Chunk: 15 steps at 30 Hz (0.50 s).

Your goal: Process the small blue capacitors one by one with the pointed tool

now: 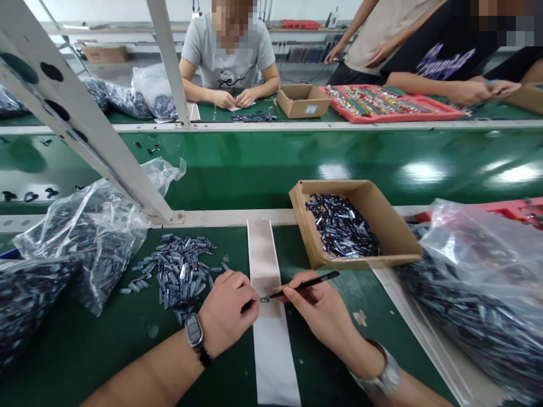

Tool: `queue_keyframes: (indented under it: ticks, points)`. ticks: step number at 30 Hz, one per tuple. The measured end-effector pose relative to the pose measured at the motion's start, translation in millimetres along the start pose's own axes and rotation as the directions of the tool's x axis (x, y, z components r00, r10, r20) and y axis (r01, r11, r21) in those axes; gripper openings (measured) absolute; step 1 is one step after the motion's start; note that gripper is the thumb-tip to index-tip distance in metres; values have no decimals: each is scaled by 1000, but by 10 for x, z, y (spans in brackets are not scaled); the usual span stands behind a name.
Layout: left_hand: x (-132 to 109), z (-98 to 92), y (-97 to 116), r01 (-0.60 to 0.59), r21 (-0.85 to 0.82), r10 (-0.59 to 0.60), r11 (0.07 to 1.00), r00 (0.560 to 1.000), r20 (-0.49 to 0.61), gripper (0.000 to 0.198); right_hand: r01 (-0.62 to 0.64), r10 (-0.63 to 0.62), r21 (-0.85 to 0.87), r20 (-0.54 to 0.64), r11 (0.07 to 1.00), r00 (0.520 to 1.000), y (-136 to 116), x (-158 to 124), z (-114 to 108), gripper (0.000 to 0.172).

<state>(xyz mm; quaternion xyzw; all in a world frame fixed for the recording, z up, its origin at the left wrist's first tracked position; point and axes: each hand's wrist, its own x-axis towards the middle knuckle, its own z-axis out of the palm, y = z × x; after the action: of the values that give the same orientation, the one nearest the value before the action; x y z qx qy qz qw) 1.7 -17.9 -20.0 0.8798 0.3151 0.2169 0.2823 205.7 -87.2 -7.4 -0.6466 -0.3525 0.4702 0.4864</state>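
My left hand (pixel 231 299) is closed in a pinch over the white strip (pixel 275 356), with a small dark glossy piece (pixel 264 299) at its fingertips. My right hand (pixel 318 302) grips black tweezers (pixel 311 281), whose tip points left and meets or nearly meets that piece; exact contact is too small to tell. Left of my left hand, a loose pile of similar dark pieces (pixel 182 271) lies on the green table. Beyond my right hand, a cardboard box (pixel 390 226) holds many more such pieces (pixel 339 226).
Plastic bags of dark pieces flank me, one at left (pixel 97 243) and one at right (pixel 475 294). A slanted white metal post (pixel 97 124) rises at left. Past the green belt (pixel 254 164), a person (pixel 229 62) works with both hands near a red tray (pixel 382 104).
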Motion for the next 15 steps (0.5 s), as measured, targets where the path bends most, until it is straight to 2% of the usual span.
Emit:
queue_keyframes:
  ticks: [4, 8, 11, 15]
  points:
    - [-17, 7, -8, -33, 55, 33, 998, 999, 12, 13, 11, -11, -68, 0, 998, 1000, 5, -3, -1, 50]
    - [-9, -33, 22, -85, 192, 64, 978, 992, 111, 14, 27, -26, -127, 10, 991, 1000, 18, -2, -7, 54]
    - [6, -66, 57, -123, 305, 68, 944, 981, 183, 14, 46, -43, -136, 18, 990, 999, 36, -4, -10, 54]
    - [7, -67, 77, -166, 367, 96, 915, 975, 201, 14, 47, -44, -115, 28, 992, 999, 43, -6, -11, 50]
